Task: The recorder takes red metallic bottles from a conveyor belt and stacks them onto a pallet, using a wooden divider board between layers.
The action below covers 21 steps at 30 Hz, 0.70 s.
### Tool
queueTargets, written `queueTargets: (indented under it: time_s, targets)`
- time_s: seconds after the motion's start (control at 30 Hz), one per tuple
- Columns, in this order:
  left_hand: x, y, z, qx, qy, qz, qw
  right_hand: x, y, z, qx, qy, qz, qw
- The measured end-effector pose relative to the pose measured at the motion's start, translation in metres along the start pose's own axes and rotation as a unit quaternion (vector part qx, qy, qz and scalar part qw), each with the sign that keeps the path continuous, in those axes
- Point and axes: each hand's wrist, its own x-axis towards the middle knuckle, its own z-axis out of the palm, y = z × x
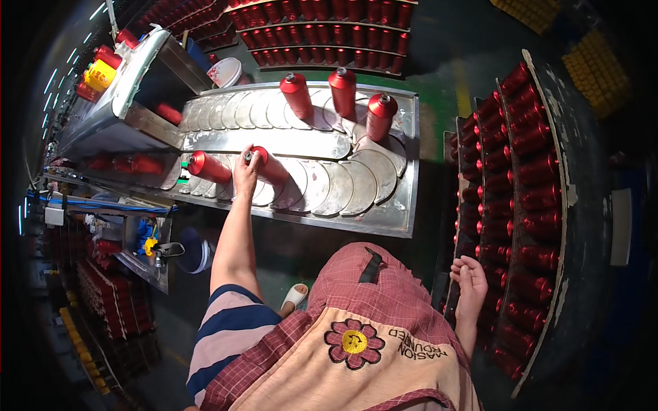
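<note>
My left hand (247, 172) reaches over the near run of a metal slat conveyor (356, 179). Its fingers close round the neck of a shiny red metal bottle (271, 168), which stands on the slats. Just left of it, another red bottle (209, 168) stands closer to the machine opening. Around the far bend are three more red bottles, among them one at the corner (380, 118). Off to the right, my right hand (470, 282) hangs beside a rack of red bottles (538, 198), its fingers loosely bent and holding nothing.
A metal machine housing (147, 89) covers the conveyor's left end, with red bottles and a yellow item on top. Behind the conveyor stand a white bucket (225, 71) and shelves of red bottles (322, 33). A dark bucket (194, 252) and a side table are at lower left.
</note>
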Motion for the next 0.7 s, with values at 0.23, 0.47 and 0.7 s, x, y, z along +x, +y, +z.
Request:
queueTargets:
  time_s: [0.23,0.47,0.7]
  targets:
    - [-0.023,0.134,0.017,-0.322,-0.222,-0.181,0.902,0.008,-0.011,0.023,0.021,-0.068,-0.011,0.997]
    - [-0.076,0.216,0.099,-0.495,-0.338,-0.273,0.752,0.020,-0.043,0.069,-0.108,-0.199,-0.183,0.956]
    - [-0.095,0.266,0.126,-0.384,-0.445,-0.252,0.769,0.021,-0.050,0.077,0.041,-0.158,-0.164,0.973]
